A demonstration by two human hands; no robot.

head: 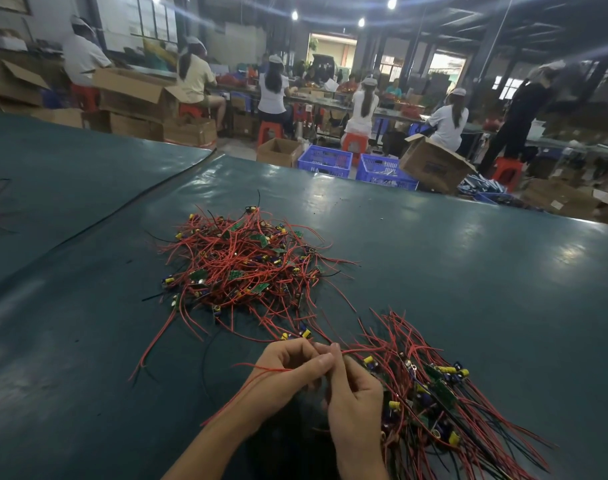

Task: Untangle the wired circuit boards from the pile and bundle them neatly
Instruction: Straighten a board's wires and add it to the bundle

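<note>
View: head camera, looking forward and down.
Work surface: glossy dark green covered table [469,265].
Unsorted stock: tangled pile [247,268] of thin red wires, small green circuit boards and yellow and blue components. It lies mid-table, beyond both hands.
Sorted stock: aligned bundle [434,393] of the same wired boards, with leads fanned toward the near right. It lies on the table just beside the right hand.
Left hand [288,367]: fingers curled, with thumb and fingertips pinching a single red wire [261,374] that trails back across the wrist.
Right hand [354,400]: fingers curled, with fingertips meeting those of the left hand. It appears to pinch the same lead, but the contact point is partly hidden.
Nearest board: small board with yellow and blue parts [301,336], just beyond the fingertips at the pile's near edge. Whether the held wire belongs to it cannot be told.
Step in hand (judged): drawing one wired board free of the pile.
Method: grip close to the board and pull slowly along the wire's own line. If neighbouring leads lift, stop and slip the loop off rather than tug, since the solder joints are likely to be weak.
Placement: lay the freed board against the bundle's board end, with leads parallel.
Background: blue plastic crates [325,161], cardboard boxes and seated people at benches.
</note>
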